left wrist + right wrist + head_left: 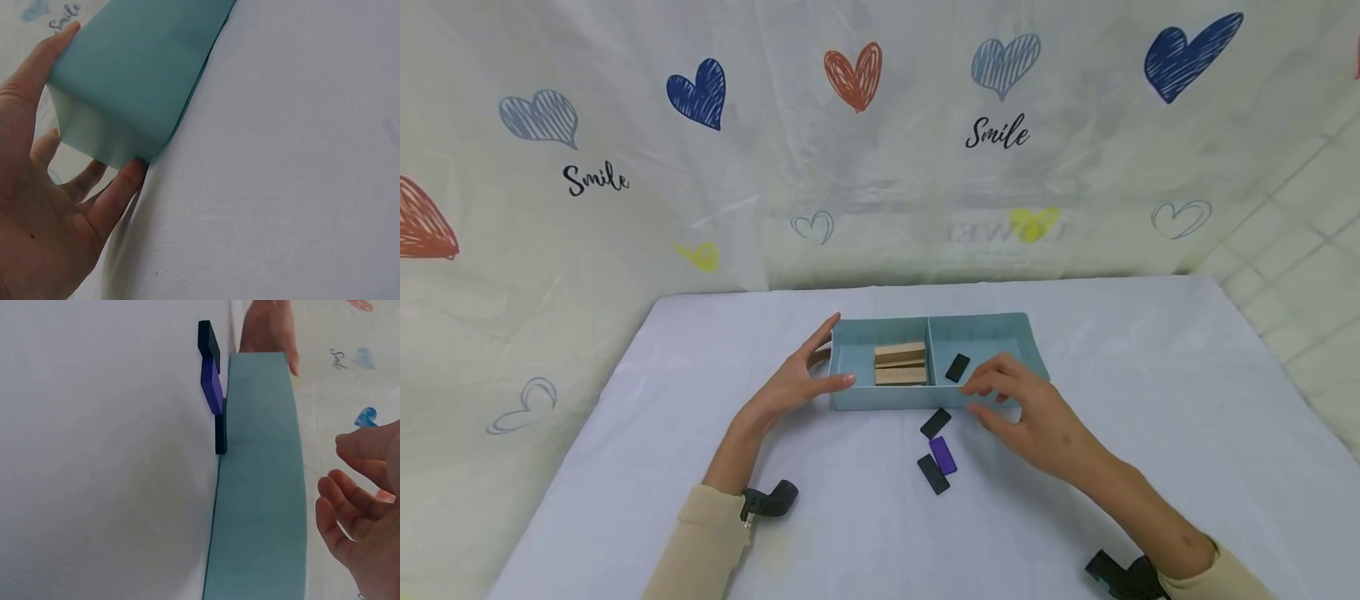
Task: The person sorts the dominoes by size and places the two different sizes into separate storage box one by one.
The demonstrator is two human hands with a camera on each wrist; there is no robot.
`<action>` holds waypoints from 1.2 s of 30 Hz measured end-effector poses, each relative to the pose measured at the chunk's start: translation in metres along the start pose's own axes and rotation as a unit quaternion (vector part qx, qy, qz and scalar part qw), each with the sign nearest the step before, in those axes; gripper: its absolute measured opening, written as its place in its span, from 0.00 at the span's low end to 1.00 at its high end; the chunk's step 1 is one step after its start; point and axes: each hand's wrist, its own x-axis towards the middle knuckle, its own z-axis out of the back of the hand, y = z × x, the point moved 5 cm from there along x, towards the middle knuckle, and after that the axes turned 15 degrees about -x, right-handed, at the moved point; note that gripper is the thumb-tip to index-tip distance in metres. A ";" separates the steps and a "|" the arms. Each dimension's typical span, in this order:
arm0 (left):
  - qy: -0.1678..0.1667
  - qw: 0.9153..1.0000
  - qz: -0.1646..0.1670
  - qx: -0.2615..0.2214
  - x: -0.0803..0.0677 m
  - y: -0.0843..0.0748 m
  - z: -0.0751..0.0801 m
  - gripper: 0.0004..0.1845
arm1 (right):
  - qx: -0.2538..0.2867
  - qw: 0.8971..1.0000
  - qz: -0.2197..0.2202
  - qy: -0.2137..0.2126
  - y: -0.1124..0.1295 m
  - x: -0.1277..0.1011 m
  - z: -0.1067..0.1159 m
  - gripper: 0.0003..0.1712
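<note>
A light blue two-part box (pixel 880 400) stands on the table. My left hand (pixel 797 379) holds its left end, thumb over the front rim; in the left wrist view the fingers (pixel 115 197) lie against the end wall. Several wooden blocks (pixel 901 377) lie in the left compartment, against the divider. A single black block (pixel 957 367) lies in the right compartment. Over that compartment's front wall hovers my right hand (pixel 1037 417), fingers loosely bent, nothing between them. In front of the box lie a black block (pixel 936 423), a purple block (pixel 943 456) and another black block (pixel 933 474).
A white cloth covers the table (pixel 850 533). Behind it hangs a pale curtain (pixel 910 167) printed with hearts and words. Each wrist wears a black camera mount, the left one (pixel 771 500) close to the tabletop.
</note>
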 end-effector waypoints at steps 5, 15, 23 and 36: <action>-0.001 1.000 -0.002 -0.001 0.000 -0.001 0.000 0.52 | 0.019 1.000 0.008 0.015 0.004 -0.003 -0.005 0.19; 0.000 1.000 -0.001 -0.003 0.000 0.000 0.000 0.53 | 0.035 0.994 -0.002 0.107 0.008 -0.012 -0.023 0.14; 0.000 1.000 -0.002 -0.005 -0.001 -0.002 0.000 0.52 | 0.042 0.986 -0.016 0.162 0.009 -0.015 -0.033 0.11; 0.005 1.000 0.002 -0.016 -0.002 0.000 0.000 0.51 | 0.040 0.975 -0.012 0.219 0.012 -0.020 -0.043 0.16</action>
